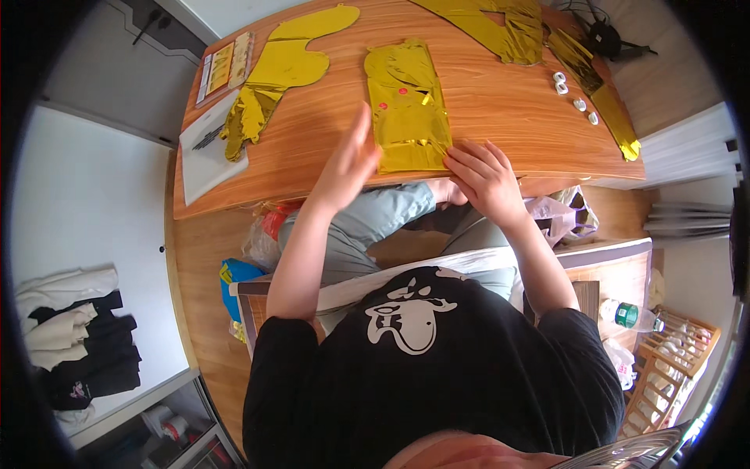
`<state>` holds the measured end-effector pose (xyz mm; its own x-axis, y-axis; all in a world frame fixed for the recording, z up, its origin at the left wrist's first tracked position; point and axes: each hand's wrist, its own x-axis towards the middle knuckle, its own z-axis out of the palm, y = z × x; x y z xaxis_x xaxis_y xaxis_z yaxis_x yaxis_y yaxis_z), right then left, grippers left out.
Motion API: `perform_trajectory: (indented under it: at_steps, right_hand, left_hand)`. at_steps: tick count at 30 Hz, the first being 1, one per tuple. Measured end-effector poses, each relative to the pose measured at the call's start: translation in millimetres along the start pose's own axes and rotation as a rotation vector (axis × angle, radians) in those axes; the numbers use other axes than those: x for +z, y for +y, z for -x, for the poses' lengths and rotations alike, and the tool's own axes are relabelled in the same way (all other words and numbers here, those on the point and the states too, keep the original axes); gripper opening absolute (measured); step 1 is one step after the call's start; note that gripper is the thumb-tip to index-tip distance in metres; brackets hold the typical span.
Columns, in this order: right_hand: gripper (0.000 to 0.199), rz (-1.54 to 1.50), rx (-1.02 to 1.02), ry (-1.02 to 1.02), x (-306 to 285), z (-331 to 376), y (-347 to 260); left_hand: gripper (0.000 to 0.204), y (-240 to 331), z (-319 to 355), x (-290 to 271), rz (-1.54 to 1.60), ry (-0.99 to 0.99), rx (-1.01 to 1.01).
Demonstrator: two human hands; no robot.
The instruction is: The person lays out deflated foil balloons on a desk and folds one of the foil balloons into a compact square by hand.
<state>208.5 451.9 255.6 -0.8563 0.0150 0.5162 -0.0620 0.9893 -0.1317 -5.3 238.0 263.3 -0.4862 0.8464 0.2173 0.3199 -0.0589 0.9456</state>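
Observation:
A gold foil balloon (pixel 414 117), deflated and folded into a flat rectangle, lies on the wooden desk in front of me. Small red dots show on its upper half. At its lower left edge is my left hand (pixel 348 168), raised a little on its side with thumb and fingers apart and nothing in it. My right hand (pixel 486 176) rests at the lower right corner, fingers stretched out flat with the tips touching the foil. Whether its thumb is under the edge is hidden.
Another flat gold foil balloon (pixel 293 62) lies at the left, partly over a white sheet (pixel 215 164) and near a flat package (pixel 225 69). More gold foil (pixel 500 31) lies at the far right. Several small white rolls (pixel 579 104) sit near the right edge.

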Motion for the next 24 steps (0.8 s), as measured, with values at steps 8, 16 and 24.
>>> perform_trajectory:
  at_steps: [8, 16, 24]
  right_hand:
    - [0.029, -0.076, -0.085, 0.165, 4, 10, 5]
    - [0.032, -0.037, -0.110, 0.244, 7, 20, 1]
    - [0.039, -0.265, 0.010, 0.077, -5, 17, 1]
  left_hand:
    - [0.047, -12, 35, 14, -1.101, -0.035, 0.485]
    - [0.039, -23, 37, 14, -1.095, 0.015, 0.588]
    - [0.062, -9, 44, 15, -0.905, 0.066, 0.585]
